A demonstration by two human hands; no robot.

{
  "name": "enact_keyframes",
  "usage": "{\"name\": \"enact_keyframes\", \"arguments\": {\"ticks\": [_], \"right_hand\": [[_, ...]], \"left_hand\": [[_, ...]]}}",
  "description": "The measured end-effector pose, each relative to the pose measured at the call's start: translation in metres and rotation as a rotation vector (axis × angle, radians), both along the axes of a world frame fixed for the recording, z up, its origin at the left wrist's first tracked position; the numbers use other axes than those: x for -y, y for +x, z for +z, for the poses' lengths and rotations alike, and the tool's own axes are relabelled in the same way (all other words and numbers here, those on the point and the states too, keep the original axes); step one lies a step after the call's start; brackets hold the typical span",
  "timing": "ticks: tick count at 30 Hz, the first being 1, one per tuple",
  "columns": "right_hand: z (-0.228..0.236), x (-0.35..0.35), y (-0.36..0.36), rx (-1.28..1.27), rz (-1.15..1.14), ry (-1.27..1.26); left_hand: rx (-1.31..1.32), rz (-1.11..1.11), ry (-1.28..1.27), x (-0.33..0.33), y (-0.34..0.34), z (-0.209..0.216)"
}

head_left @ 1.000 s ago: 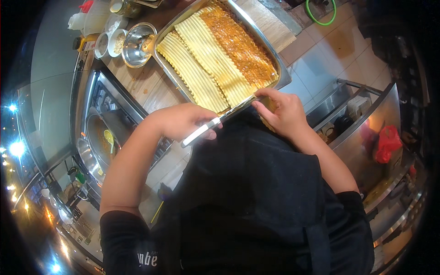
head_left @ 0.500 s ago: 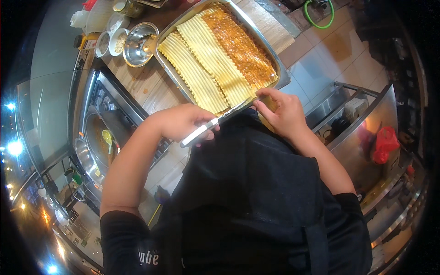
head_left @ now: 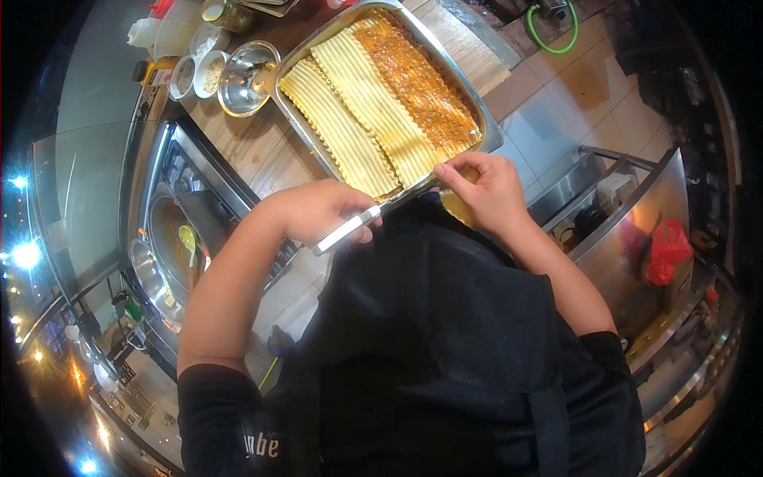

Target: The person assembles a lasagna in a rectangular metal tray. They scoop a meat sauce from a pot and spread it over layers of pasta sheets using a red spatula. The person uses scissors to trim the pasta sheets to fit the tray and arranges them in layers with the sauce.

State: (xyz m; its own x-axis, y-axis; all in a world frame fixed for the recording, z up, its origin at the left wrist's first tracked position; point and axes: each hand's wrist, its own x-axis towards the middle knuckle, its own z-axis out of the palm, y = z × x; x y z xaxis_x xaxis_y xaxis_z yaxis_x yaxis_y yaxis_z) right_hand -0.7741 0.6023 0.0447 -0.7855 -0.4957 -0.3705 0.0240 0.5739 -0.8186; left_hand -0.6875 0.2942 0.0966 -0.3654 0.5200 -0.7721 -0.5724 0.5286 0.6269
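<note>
A deep metal tray (head_left: pixel 494 140) holds ruffled lasagna sheets (head_left: pixel 373 99) laid side by side at left and middle. Reddish-brown meat sauce (head_left: pixel 421 79) lies uncovered along the right side. My left hand (head_left: pixel 322 211) is closed round the white handle of a knife (head_left: pixel 347 230), at the tray's near edge. Its dark blade points right along that rim, partly hard to make out. My right hand (head_left: pixel 489 191) pinches the near end of the middle sheet at the rim. Below those fingers hangs a yellowish piece of pasta (head_left: pixel 455 208), partly hidden by the hand.
Left of the tray stand a steel bowl (head_left: pixel 248 78), a small white bowl (head_left: pixel 211 71) and a yellow bottle (head_left: pixel 153 71). A stove with a pan (head_left: pixel 168 222) and a ladle (head_left: pixel 187 238) is at left. An open steel drawer (head_left: pixel 628 238) with a red bag (head_left: pixel 669 250) juts out at right.
My right hand has shifted slightly left and down, its thumb and fingertips now closer together at the rim. My left hand and the knife stay nearly in place.
</note>
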Motion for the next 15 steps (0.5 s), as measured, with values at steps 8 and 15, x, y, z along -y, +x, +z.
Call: {"name": "enact_keyframes", "arguments": {"ticks": [8,15], "right_hand": [[-0.009,0.002,0.003,-0.013,-0.071,-0.03],[-0.02,0.001,0.01,0.089,-0.137,-0.098]], "left_hand": [[0.054,0.057,0.039,0.001,0.001,-0.001],[0.147,0.135,0.108,0.0,0.001,-0.002]]}}
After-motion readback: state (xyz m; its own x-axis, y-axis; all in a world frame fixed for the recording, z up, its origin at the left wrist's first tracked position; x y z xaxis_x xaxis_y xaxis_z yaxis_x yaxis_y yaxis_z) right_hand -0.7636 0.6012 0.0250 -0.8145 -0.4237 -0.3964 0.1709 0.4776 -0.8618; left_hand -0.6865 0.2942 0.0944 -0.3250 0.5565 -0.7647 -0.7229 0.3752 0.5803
